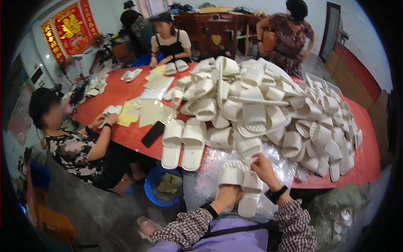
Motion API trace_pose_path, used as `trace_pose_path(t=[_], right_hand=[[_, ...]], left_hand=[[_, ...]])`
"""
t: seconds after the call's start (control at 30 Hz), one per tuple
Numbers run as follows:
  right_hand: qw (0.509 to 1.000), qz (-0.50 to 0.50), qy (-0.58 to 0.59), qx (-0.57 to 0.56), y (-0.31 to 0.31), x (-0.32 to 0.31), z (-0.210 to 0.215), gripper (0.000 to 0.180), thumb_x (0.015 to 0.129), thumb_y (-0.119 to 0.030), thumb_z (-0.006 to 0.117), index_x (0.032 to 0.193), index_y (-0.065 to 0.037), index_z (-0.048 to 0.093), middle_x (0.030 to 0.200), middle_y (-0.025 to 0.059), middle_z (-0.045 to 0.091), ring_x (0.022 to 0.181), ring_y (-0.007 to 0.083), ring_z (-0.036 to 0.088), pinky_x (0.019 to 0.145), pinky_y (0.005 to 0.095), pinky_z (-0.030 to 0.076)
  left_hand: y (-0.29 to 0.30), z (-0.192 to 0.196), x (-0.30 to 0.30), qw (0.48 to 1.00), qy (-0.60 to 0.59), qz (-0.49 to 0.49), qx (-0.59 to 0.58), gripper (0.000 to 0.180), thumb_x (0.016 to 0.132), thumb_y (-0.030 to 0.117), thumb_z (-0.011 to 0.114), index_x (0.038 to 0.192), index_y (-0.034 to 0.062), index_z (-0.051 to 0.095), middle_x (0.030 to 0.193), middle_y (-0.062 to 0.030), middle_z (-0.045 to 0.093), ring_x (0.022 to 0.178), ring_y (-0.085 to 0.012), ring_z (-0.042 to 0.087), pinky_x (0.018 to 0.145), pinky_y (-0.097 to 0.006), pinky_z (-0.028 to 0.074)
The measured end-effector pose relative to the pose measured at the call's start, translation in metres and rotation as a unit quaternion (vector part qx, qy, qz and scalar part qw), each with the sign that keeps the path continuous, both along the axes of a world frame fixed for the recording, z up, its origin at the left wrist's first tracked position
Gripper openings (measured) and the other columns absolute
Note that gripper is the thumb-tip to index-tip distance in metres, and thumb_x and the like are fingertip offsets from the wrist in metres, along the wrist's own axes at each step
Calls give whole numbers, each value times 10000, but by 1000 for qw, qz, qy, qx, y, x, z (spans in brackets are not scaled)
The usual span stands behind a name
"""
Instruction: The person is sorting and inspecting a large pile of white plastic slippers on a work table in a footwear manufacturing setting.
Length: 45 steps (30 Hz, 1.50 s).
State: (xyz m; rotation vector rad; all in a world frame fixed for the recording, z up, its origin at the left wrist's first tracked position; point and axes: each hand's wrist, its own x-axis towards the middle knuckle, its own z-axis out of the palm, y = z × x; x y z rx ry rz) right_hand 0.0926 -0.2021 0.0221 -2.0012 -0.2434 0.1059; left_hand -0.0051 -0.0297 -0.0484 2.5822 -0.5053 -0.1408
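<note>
A pair of white slide slippers lies before me on clear plastic film, toes pointing away. The left slipper (230,173) has my left hand (228,197) at its foot opening, fingers reaching in under the ridged strap and hidden there. The thumb rests toward the right slipper (250,197). Over that slipper's strap is my right hand (265,169), bent, with thumb and fingertips brought together near the strap's far edge. Whatever is in that pinch is too small to make out. Just beyond to the left, another white pair (184,143) stands side by side on the red table.
A big heap of white slippers (252,96) covers the red table's (96,122) right half. Yellowish sheets (153,112) and a black phone (153,134) lie leftward. A blue bin (163,187) stands below the edge. Co-workers (77,147) sit left and far; another person (287,38) stands behind.
</note>
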Motion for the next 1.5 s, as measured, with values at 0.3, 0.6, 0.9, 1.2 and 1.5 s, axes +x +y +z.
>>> trace_pose_path(t=[0.3, 0.6, 0.9, 1.2, 1.5], right_hand=[[987, 46, 145, 52, 27, 24, -16, 259, 991, -164, 512, 1111, 9, 663, 830, 62, 678, 702, 113, 639, 664, 256, 525], [992, 72, 92, 56, 20, 5, -14, 249, 980, -151, 530, 1105, 6, 676, 829, 88, 678, 709, 121, 636, 670, 264, 514], [986, 29, 72, 148, 3, -23, 0, 232, 990, -75, 496, 1145, -2, 652, 956, 49, 677, 817, 117, 636, 753, 250, 516], [980, 54, 4, 193, 14, -42, 1, 228, 989, -25, 488, 1157, 2, 639, 1110, 98, 641, 952, 161, 639, 830, 278, 536], [980, -39, -82, 179, 9, -37, 9, 226, 958, 14, 521, 1156, 22, 630, 1212, 133, 608, 969, 202, 660, 849, 301, 544]], left_hand=[[2, -6, 1, 993, -118, -4, 15, 469, 890, 427, 598, 1031, -20, 588, 951, -197, 637, 914, -351, 613, 769, -450, 479], [0, -2, -9, 995, -96, -2, -11, 328, 906, 332, 598, 987, 15, 602, 903, -195, 626, 809, -357, 616, 718, -446, 491], [36, 48, -17, 974, -161, -16, -159, 259, 879, 103, 599, 1119, 6, 608, 1156, -155, 614, 1005, -306, 620, 839, -387, 511], [16, 44, 57, 932, -15, 23, -363, 233, 901, 38, 544, 1114, -12, 626, 988, -152, 679, 915, -269, 664, 809, -345, 514], [9, 27, 75, 875, 74, 90, -469, 173, 930, 82, 572, 1051, -2, 664, 896, -50, 673, 808, -113, 604, 729, -262, 484]])
